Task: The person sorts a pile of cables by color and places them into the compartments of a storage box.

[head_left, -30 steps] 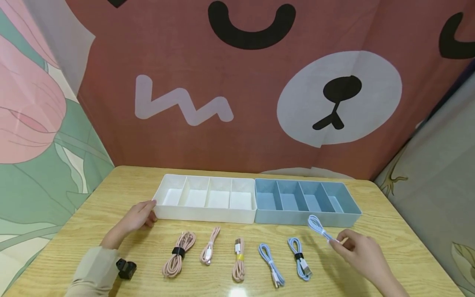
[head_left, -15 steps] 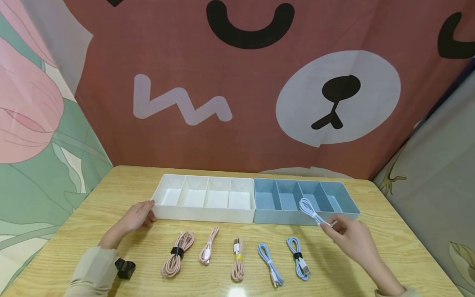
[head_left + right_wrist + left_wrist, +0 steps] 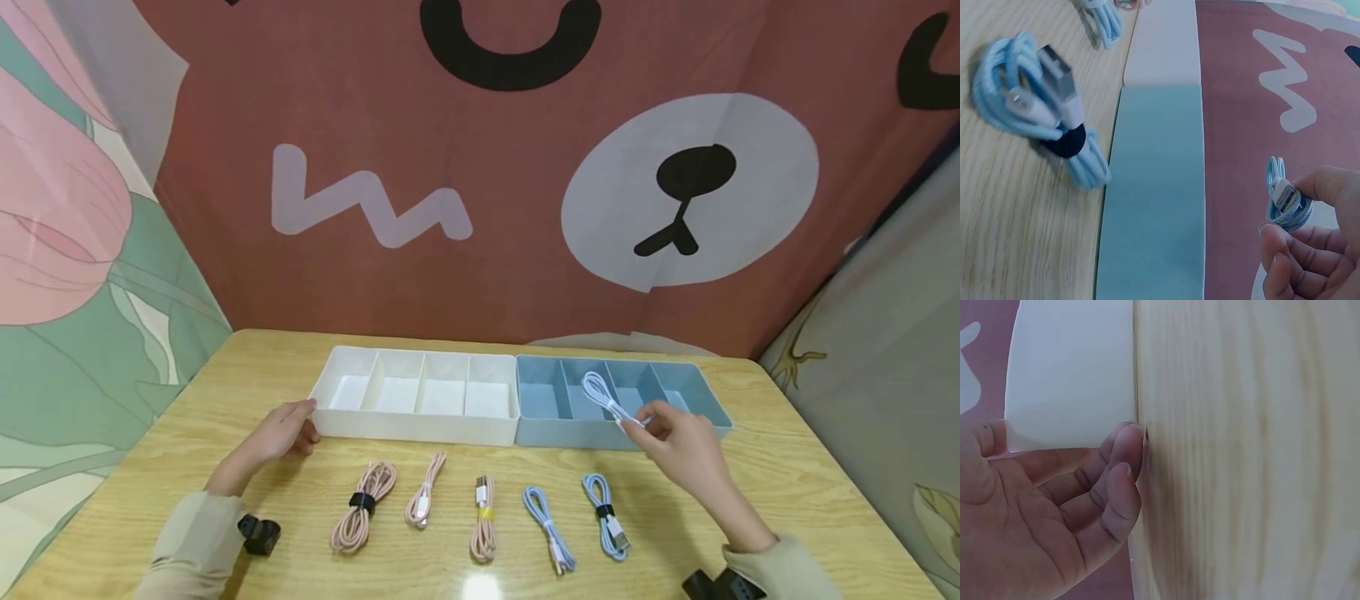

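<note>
From here I see one pale blue cable [image 3: 600,390], coiled and tilted, pinched by the right hand [image 3: 678,446] over the blue box [image 3: 570,432]. This box stands near the far edge of the desk [image 3: 795,467], toward the right corner. The white box [image 3: 420,427] adjoins it; the left hand [image 3: 273,435] touches its near left corner.

We see a counter [image 3: 817,500] with a wood-grain face, smooth and glossy enough to throw back a bright spot at its near edge. On it we find the white tray [image 3: 423,428] and the blue tray [image 3: 573,433], both smooth plastic by their look, with a soft, nearly matt sheen. The rightmost lying cable [image 3: 1085,162] wears a woven, slightly rough sheath; its plug [image 3: 1057,67] is shiny metal, set in a smooth white plastic collar [image 3: 1073,112]. We make out a similar weave on the raised blue cable [image 3: 1297,215]. At the far side we have a matt cloth hanging [image 3: 375,292], lightly creased; the left sleeve [image 3: 197,529] is matt cloth too.
</note>
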The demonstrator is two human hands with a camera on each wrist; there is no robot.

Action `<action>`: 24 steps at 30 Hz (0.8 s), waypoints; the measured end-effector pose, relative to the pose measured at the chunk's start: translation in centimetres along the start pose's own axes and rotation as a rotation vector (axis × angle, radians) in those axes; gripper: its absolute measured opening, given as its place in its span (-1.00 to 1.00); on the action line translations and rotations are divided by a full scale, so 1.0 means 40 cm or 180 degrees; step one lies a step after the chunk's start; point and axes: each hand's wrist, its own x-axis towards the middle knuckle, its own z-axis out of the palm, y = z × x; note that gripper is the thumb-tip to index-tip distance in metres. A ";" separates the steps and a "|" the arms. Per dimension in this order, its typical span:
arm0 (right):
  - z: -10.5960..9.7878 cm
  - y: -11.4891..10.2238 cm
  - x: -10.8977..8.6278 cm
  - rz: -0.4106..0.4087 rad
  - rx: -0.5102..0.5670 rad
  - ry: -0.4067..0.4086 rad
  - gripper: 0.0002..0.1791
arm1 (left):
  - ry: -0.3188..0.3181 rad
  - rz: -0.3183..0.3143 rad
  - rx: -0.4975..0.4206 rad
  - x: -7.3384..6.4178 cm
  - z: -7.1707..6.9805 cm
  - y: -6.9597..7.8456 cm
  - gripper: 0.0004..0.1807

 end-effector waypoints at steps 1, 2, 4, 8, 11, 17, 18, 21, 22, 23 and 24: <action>0.002 -0.004 0.004 -0.0007 0.0003 0.0016 -0.85 | -0.0015 0.0025 -0.0022 0.002 -0.001 0.000 -0.35; 0.004 -0.008 0.008 -0.0011 0.0003 0.0026 -0.86 | -0.0033 0.0047 -0.0047 0.003 -0.002 0.001 -0.36; 0.008 -0.016 0.014 -0.0020 0.0019 0.0034 -0.86 | -0.0067 0.0003 -0.0100 0.006 -0.002 0.006 -0.38; 0.018 -0.029 0.025 -0.0059 0.0037 0.0029 -0.86 | -0.0136 -0.0238 -0.0255 0.008 0.000 0.021 -0.41; 0.027 -0.037 0.038 -0.0050 0.0068 -0.0008 -0.85 | -0.0205 -0.0347 -0.0384 0.008 0.001 0.026 -0.40; 0.051 -0.045 0.066 0.0079 0.0174 -0.0160 -0.82 | -0.0272 -0.0450 -0.0595 0.010 0.002 0.021 -0.40; 0.056 -0.046 0.070 0.0093 0.0181 -0.0172 -0.81 | -0.0281 -0.0491 -0.0650 0.010 0.002 0.020 -0.41; 0.072 -0.048 0.080 0.0126 0.0225 -0.0186 -0.81 | -0.0315 -0.0579 -0.0788 0.011 0.000 0.013 -0.42; 0.078 -0.049 0.083 0.0134 0.0234 -0.0192 -0.81 | -0.0328 -0.0617 -0.0861 0.011 -0.001 0.010 -0.43; 0.084 -0.049 0.087 0.0141 0.0248 -0.0211 -0.80 | -0.0336 -0.0643 -0.0932 0.010 -0.002 0.008 -0.43; 0.089 -0.050 0.090 0.0163 0.0256 -0.0228 -0.80 | -0.0345 -0.0659 -0.0992 0.010 -0.003 0.006 -0.43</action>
